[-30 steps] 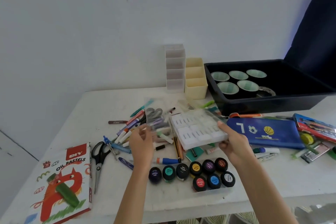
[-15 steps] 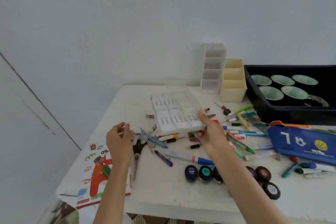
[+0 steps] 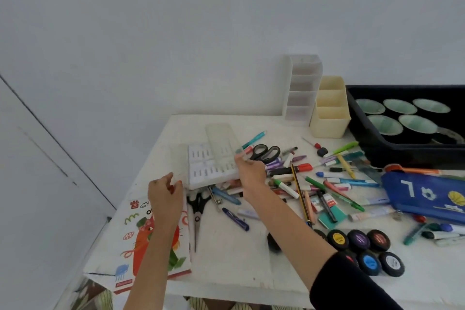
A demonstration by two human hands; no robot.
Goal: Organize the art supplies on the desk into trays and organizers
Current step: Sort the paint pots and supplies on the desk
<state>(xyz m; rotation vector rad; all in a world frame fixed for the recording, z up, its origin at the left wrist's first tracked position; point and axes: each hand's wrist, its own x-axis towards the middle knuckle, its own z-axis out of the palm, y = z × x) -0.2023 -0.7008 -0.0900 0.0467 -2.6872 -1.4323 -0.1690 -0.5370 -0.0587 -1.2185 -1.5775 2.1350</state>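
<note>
My right hand (image 3: 250, 171) gripped the clear case (image 3: 211, 163) left of the scissors (image 3: 266, 152); my left hand (image 3: 164, 192) curled, holding nothing.

Two hands: left (image 3: 164, 196), right (image 3: 250, 173).
One clear compartment case (image 3: 210, 163), at the table's centre.
Two pairs of black-handled scissors: one (image 3: 265, 152) at 1 o'clock from the case, one (image 3: 197, 211) at 6 o'clock.
Two desk organizers at 1 o'clock: one white (image 3: 303, 88), four tiers showing; one cream (image 3: 331, 108), three sections showing.
One black tray (image 3: 402, 153) at 3 o'clock, holding five pale green cups (image 3: 385, 124).
One blue pencil pouch (image 3: 425, 194).
One oil pastel box (image 3: 141, 239) at 7 o'clock.
Paint pots (image 3: 358, 239) with black lids: six in full view, more partly hidden behind the right forearm.
Loose pens, markers and pencils (image 3: 327, 184): too many and too overlapped to count.
</note>
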